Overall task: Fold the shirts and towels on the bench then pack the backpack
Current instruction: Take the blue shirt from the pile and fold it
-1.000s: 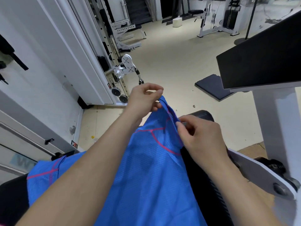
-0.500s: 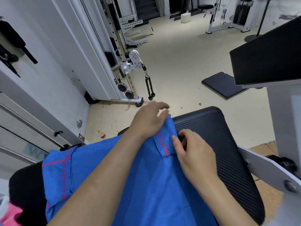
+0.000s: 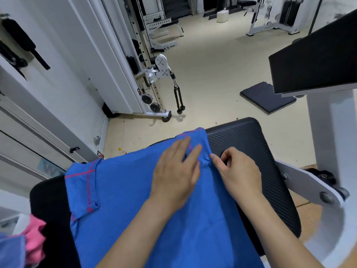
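Ideally, the spread left grip (image 3: 175,171) should pin the blue shirt (image 3: 125,190) flat while the right grip (image 3: 237,171), pinching its edge, pulls outward.

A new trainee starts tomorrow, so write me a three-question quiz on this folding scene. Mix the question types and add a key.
1. True or false: the left hand lies flat on the blue shirt.
2. Where is the pink cloth? A left of the shirt; B on the floor; C on top of the shirt.
3. What does the shirt rest on?
Key: 1 true; 2 A; 3 the black bench pad.
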`<state>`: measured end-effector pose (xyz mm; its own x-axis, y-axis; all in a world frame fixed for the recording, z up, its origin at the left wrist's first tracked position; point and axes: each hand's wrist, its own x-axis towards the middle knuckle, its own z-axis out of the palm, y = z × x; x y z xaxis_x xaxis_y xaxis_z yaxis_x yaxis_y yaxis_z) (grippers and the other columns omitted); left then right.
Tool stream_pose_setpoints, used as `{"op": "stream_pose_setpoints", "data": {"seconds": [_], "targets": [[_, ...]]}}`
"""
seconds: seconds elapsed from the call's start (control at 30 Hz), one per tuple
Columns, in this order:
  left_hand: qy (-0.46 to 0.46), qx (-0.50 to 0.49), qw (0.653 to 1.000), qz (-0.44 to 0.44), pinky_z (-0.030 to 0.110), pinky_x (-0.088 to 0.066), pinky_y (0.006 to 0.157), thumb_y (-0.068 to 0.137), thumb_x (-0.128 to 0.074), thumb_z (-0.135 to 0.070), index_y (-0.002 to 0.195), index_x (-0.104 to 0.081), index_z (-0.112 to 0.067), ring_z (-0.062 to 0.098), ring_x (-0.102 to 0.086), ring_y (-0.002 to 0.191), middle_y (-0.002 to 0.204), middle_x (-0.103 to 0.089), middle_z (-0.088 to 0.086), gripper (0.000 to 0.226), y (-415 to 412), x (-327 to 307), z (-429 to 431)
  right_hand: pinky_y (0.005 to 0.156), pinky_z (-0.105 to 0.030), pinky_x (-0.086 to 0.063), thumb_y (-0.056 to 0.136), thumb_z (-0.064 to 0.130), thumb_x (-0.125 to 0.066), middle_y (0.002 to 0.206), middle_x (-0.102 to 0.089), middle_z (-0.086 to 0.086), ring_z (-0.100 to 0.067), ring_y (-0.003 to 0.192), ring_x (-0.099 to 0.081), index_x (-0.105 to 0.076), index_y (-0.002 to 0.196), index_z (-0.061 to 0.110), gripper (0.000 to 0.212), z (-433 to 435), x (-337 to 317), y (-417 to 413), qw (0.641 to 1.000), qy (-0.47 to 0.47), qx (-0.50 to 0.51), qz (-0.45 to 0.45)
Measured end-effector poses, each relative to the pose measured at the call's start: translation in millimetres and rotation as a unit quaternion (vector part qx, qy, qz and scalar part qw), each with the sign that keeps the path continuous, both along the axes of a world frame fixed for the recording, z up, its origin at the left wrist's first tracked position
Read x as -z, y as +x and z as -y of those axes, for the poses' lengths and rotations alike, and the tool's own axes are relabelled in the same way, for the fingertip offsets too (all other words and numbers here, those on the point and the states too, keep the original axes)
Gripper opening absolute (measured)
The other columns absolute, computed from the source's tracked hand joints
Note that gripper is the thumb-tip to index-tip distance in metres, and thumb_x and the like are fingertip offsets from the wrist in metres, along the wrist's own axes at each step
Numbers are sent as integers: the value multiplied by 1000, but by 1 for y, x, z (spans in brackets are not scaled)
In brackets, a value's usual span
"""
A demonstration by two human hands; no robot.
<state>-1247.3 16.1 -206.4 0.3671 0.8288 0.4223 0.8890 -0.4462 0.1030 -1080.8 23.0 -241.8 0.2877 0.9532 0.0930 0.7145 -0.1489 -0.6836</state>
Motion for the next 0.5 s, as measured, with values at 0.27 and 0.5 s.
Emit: {"op": "stream_pose_setpoints", "data": {"seconds": [0.27,0.5], "targets": [[-121,-155,973,124,32,-44,87,86,-50,-31,102,-74,-6,30,-63,93,111,-65,15,38,-86,85,209,58,-28,-34,89,33,-65,84,-55,2,-8,72,-51,-56,98,23,16,96,44,25,998,4,8,-66],[-207,-395,849,284,37,-49,70,79,-74,-3,103,-68,-19,25,-58,85,100,-61,3,29,-147,120,301,78,-41,-50,84,26,-70,106,-55,-7,-22,92,-58,-50,103,23,28,210,112,33,963,-56,145,-221]]}}
